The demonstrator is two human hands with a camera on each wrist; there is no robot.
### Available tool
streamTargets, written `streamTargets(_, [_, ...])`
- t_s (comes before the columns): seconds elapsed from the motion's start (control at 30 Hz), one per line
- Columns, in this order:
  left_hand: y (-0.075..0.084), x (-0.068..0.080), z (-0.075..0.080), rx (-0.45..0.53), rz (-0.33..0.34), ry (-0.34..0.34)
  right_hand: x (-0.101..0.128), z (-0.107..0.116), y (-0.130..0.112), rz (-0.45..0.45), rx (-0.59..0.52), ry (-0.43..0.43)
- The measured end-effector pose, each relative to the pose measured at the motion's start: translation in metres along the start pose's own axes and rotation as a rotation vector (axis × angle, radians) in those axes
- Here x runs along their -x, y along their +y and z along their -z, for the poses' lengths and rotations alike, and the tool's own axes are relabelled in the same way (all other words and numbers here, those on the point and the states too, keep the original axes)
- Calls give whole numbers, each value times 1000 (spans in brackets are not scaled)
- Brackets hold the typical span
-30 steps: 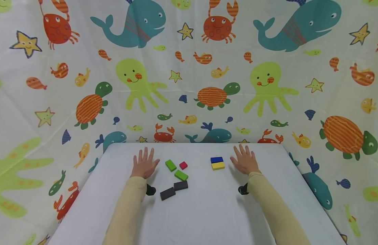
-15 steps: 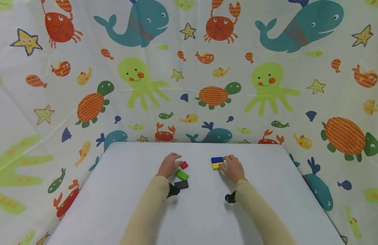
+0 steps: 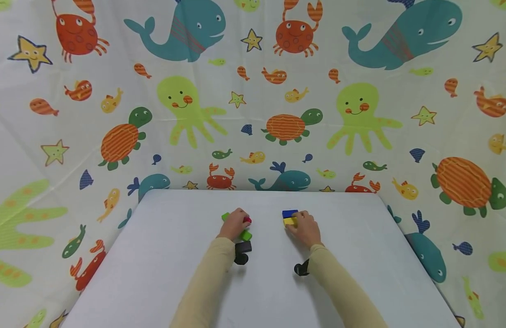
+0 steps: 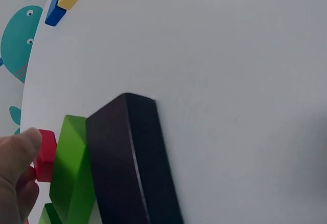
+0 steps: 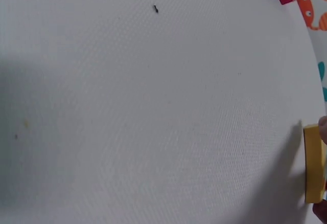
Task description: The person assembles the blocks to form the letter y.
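Station notes, hands and blocks on the white tabletop (image 3: 273,278).

Left hand (image 3: 233,226): thumb and fingers pinch the red block (image 4: 46,155). A fingertip pinch seems the natural choice: the block is small, and other blocks crowd the near side, so reaching over from above probably disturbs them least. Whether it is clear of the tabletop: cannot tell.

Around it are 2 green blocks. The far green block (image 3: 225,216) shows beyond the back of the hand; the near green block (image 3: 246,235) lies on the person's side of the red block. Next toward the person is the black block (image 3: 243,247), just beside the green and beside the cuff of the left sleeve (image 3: 203,282).

Right hand (image 3: 307,228): fingers bent and gripping the yellow block (image 5: 313,163), with fingertips at its 2 ends in the right wrist view. It lies alongside the blue block (image 3: 289,213), on the person's side of it. That nearer place presumably makes yellow the easier of the 2 to take; blue appears ungripped.

Pose: forearms converge from the lower edge of the head view, left forearm slanting right, right forearm slanting left, backs of the hands upward. The right sleeve (image 3: 345,287) runs well apart from the left. The low approach likely suits flat-lying blocks, leaving the fingers to work from above and the sides.
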State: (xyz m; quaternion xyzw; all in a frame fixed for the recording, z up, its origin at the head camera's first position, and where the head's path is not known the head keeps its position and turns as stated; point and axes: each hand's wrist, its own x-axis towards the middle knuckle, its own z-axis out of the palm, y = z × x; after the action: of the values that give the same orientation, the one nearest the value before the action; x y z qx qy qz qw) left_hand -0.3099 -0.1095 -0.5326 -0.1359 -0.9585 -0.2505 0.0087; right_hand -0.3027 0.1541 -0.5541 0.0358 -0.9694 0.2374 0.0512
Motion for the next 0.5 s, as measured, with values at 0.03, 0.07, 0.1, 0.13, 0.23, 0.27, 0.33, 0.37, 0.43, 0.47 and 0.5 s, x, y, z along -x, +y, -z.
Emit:
streamTargets(0.03, [0, 0, -1, -10, 0, 0, -1, -2, 0, 2, -2, -3])
streamTargets(0.07, [0, -1, -1, -23, -3, 0, -2, -3, 0, 4, 2, -7])
streamTargets(0.1, [0, -1, -2, -32, 0, 1, -3, -5, 0, 4, -1, -10])
streamTargets(0.13, [0, -1, -2, -41, 2, 3, -4, -6, 0, 4, 2, -14])
streamTargets(0.23, [0, -1, -4, -59, 3, 15, -7, -11, -1, 1, 11, -19])
streamTargets(0.27, [0, -2, -5, -68, -3, 19, -8, -12, -1, -1, 15, -20])
streamTargets(0.33, [1, -3, -8, -74, -10, 25, -10, -13, -3, -9, 17, -20])
streamTargets(0.37, [2, -4, -9, -77, -16, 26, -11, -13, -4, -15, 15, -21])
streamTargets(0.43, [4, -5, -12, -75, -29, 27, -13, -13, -6, -23, 11, -23])
streamTargets(0.47, [6, -6, -13, -70, -35, 26, -13, -13, -8, -33, 6, -28])
streamTargets(0.5, [8, -7, -15, -66, -39, 22, -14, -13, -9, -40, 1, -32])
